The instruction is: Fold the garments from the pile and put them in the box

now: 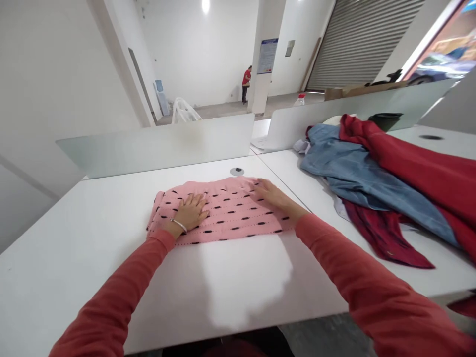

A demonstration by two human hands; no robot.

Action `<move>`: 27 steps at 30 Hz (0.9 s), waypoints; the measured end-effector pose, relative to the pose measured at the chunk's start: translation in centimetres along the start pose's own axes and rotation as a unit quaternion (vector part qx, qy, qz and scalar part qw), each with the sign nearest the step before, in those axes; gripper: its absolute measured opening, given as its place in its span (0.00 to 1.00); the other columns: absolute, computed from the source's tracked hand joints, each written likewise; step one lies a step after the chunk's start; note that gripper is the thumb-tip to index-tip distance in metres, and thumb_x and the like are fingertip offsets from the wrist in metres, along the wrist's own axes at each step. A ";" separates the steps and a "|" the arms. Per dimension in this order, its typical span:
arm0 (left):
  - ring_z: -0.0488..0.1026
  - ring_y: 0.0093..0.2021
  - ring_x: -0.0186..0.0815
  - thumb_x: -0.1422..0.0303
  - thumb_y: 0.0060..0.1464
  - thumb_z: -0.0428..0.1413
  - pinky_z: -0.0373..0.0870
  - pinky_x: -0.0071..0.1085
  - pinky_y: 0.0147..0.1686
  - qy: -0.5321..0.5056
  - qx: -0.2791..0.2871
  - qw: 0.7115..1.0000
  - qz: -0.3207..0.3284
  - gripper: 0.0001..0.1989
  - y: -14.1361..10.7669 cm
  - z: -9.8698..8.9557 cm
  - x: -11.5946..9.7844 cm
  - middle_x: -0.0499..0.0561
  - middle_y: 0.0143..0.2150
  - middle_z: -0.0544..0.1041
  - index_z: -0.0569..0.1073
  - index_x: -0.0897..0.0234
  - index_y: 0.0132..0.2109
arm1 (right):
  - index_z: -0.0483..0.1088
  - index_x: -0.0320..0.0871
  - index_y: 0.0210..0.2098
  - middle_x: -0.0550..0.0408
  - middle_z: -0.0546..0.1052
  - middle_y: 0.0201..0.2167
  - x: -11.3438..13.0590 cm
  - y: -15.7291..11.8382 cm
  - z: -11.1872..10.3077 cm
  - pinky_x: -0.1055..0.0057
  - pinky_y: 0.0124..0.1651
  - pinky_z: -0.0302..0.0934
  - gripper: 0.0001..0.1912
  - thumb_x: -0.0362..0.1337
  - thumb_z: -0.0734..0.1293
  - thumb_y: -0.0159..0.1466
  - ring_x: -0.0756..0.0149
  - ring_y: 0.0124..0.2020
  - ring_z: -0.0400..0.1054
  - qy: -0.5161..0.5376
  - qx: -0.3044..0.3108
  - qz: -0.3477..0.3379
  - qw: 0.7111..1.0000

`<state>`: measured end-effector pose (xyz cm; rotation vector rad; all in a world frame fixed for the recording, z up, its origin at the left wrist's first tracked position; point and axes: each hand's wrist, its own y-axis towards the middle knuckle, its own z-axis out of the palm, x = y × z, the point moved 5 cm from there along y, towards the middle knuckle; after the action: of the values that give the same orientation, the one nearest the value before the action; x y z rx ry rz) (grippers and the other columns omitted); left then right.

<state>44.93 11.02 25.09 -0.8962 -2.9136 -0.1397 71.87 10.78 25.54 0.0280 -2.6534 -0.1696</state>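
A pink knitted garment (230, 213) with rows of black dashes lies folded into a flat rectangle on the white desk (111, 213). My left hand (191, 212) presses flat on its left part, fingers spread; a pale bracelet circles that wrist. At the garment's far right edge, my right hand (273, 194) rests on the cloth with its fingers stretched out. Neither hand grips the fabric visibly. Whether the garment is a sweater or another knit piece, I cannot tell from its folded shape.
On the right desk lies a heap of clothes with a blue denim garment (334, 158) and a red garment (405, 153). Frosted partitions (167, 146) run along the back edge. A round cable grommet (237, 171) sits behind the pink garment. Another person (246, 84) stands far off by a pillar.
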 end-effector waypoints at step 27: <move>0.57 0.55 0.44 0.76 0.46 0.43 0.57 0.44 0.52 0.012 0.014 1.000 -0.022 0.22 -5.3 -2.5 4.5 0.58 0.55 0.63 0.65 0.67 0.51 | 0.64 0.38 0.34 0.45 0.68 0.37 7.3 -21.3 2.0 0.63 0.40 0.60 0.09 0.35 0.55 0.62 0.59 0.38 0.62 -0.051 -0.021 -0.105 0.993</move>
<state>38.39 8.88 27.74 -0.8213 -2.9055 -0.1117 64.27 -10.46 24.47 0.2941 -2.7435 -0.3027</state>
